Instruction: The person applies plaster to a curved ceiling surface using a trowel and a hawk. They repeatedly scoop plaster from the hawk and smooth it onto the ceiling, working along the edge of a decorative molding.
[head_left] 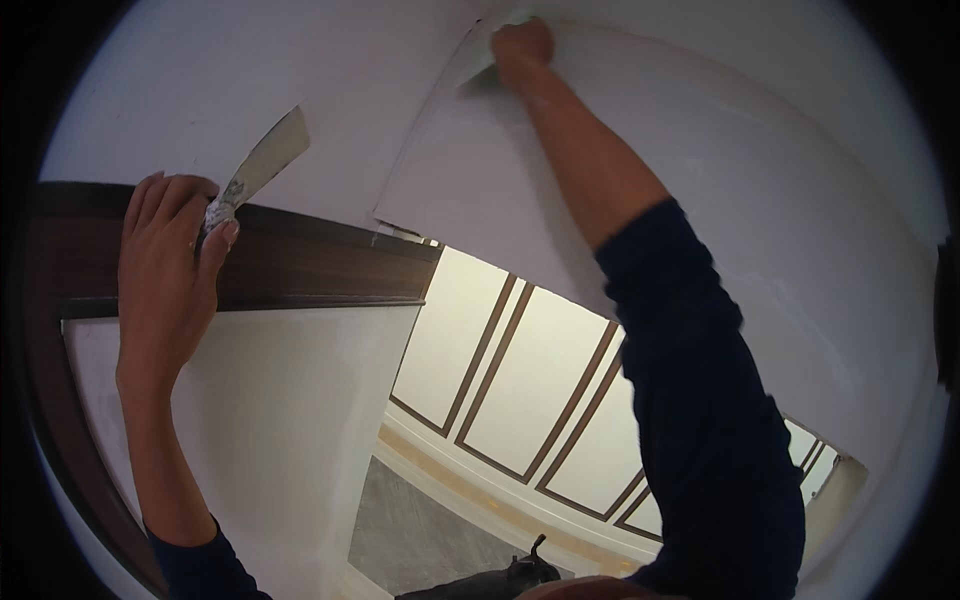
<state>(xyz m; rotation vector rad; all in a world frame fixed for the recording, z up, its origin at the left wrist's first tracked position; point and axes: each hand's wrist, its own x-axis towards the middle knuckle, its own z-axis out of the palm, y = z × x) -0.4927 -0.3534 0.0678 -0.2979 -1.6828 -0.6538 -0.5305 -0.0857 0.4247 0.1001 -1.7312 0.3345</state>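
Observation:
My left hand (pixel 165 270) is closed round the handle of a putty knife (pixel 268 155). Its blade slants up to the right, with whitish smears near the handle. The fingers of that hand rest over the top edge of a dark wooden trim (pixel 320 262). Up high, my right hand (pixel 524 50) is closed on a flat grey-green scraper (pixel 480 82), pressed against a white wall panel (pixel 460 170) near its upper left edge. Most of this scraper is hidden by the fingers. My right arm reaches up across the panel.
A white recessed panel (pixel 270 420) sits below the dark trim. Past the opening, cream wall panels (pixel 535 380) with brown borders stand above a grey floor (pixel 420 530). A dark object (pixel 530 572) shows at the bottom edge.

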